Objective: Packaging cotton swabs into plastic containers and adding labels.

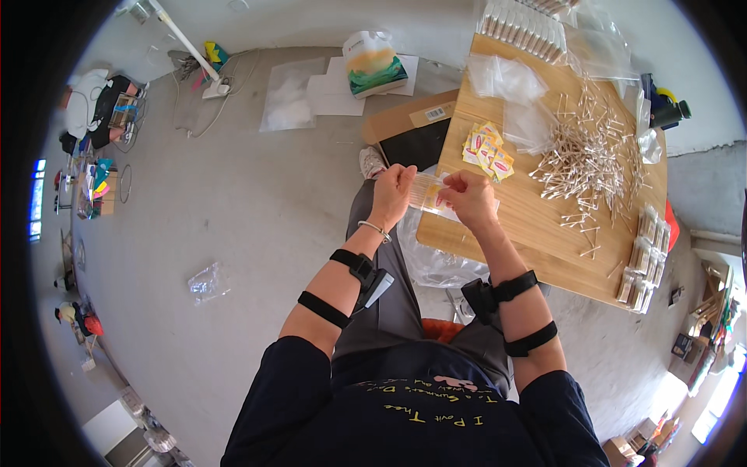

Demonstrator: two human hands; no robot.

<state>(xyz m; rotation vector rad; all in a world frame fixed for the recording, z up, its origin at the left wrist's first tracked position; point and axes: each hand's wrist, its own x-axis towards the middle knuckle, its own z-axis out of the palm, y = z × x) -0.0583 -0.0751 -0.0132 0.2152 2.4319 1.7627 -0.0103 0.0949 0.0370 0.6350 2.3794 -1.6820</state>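
In front of me, at the table's near left corner, I hold a small clear plastic bag of cotton swabs between both hands. My left hand is closed around its left end. With thumb and fingers pinched, my right hand grips the other end, beside a yellow label that shows there. Just beyond that hand lie several yellow-and-white label cards. A big loose heap of cotton swabs spreads over the table to the right.
The wooden table also carries flat empty plastic bags, filled swab packs at the back and more packs at the right edge. An open cardboard box sits left of it. Clear plastic sheeting hangs below the near corner.
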